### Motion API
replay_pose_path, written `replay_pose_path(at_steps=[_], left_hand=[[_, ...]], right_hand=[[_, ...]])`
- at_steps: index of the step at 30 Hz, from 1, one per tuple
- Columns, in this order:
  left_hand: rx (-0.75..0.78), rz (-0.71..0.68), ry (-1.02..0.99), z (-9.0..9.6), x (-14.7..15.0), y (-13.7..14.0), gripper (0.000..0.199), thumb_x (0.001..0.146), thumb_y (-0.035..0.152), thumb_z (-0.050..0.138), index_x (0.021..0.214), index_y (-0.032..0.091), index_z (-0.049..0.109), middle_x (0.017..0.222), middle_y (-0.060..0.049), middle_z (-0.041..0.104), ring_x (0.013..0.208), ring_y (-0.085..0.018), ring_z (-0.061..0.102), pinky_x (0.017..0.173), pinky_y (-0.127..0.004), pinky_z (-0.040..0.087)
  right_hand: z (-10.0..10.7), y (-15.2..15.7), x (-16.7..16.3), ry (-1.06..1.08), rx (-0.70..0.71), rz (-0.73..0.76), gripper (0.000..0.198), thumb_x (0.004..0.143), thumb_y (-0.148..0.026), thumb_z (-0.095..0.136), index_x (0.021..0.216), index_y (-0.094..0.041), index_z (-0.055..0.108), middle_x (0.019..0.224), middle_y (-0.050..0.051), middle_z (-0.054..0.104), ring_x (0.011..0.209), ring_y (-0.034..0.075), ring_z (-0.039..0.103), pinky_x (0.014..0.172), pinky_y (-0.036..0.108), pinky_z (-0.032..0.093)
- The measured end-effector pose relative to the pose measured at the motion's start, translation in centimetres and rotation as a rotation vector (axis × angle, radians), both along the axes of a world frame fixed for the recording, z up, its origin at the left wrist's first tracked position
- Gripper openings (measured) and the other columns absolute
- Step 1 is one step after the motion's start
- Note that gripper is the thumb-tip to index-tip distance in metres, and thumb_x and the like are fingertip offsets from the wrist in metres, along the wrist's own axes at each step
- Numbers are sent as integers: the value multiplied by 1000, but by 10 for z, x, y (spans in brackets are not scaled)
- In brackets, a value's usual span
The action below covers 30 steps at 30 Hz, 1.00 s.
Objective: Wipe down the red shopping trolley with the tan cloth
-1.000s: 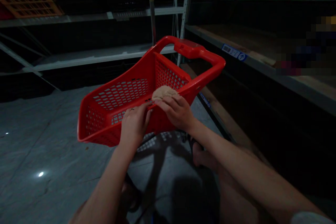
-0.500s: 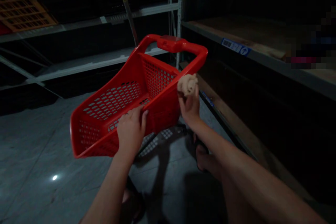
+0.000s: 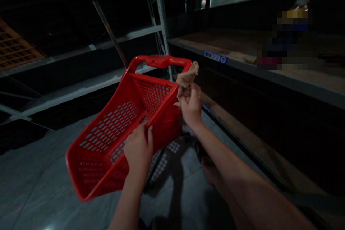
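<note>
A red plastic shopping cart (image 3: pixel 167 129) with perforated walls stands in front of me, its handle on the far side. My left hand (image 3: pixel 138 147) grips the cart's near rim, fingers over the edge and thumb on the outer side. In my right hand (image 3: pixel 191 104) is a crumpled beige cloth (image 3: pixel 188 75), pinched between the fingers. The cloth rests against the rim near the handle's right end, and part of it hangs below my fingers. The basket's visible inside holds nothing.
A wooden shelf (image 3: pixel 210 36) with a blue-and-white label (image 3: pixel 215 56) runs along the right; a pixelated patch covers things on it. Metal racking (image 3: pixel 64 88) stands behind the cart, with an orange crate (image 3: pixel 16 46) at left. A pole (image 3: pixel 110 34) leans behind the cart. Grey floor tiles (image 3: pixel 32 176) lie below.
My view has tilted up and turned right, so cart and shelves sit further left and lower. The cloth has gone from bunched to partly spread upward. My left hand keeps its hold.
</note>
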<state>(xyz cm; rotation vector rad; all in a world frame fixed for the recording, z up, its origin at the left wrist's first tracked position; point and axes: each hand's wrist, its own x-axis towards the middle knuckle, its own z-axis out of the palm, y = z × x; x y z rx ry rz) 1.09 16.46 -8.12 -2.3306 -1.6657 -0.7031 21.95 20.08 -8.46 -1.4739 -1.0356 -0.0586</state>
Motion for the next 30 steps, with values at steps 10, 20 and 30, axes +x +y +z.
replay_pose_path(at_steps=[10,20,30], left_hand=[[-159,-118,-44,5,-7,1,36,98,28,44,128,20,63,114,-10,76,96,-25,73,85,-35,56],[-182,-149,-64,5,-30,-3,41,98,31,47,134,18,61,122,-12,74,106,-28,71,96,-42,55],[-186,-131,-38,6,-47,-2,45,98,35,46,136,16,60,127,-13,72,111,-29,69,99,-42,53]], right_hand=[[-45,-47,-115,20,-174,270,54,92,-14,44,144,-27,47,129,14,60,128,26,60,104,43,57],[-7,-10,9,107,59,-108,29,82,-13,50,106,-20,64,132,16,50,123,25,57,108,42,50],[-27,-35,-54,-43,-384,312,32,87,-18,56,118,-18,61,120,14,68,115,24,65,100,35,55]])
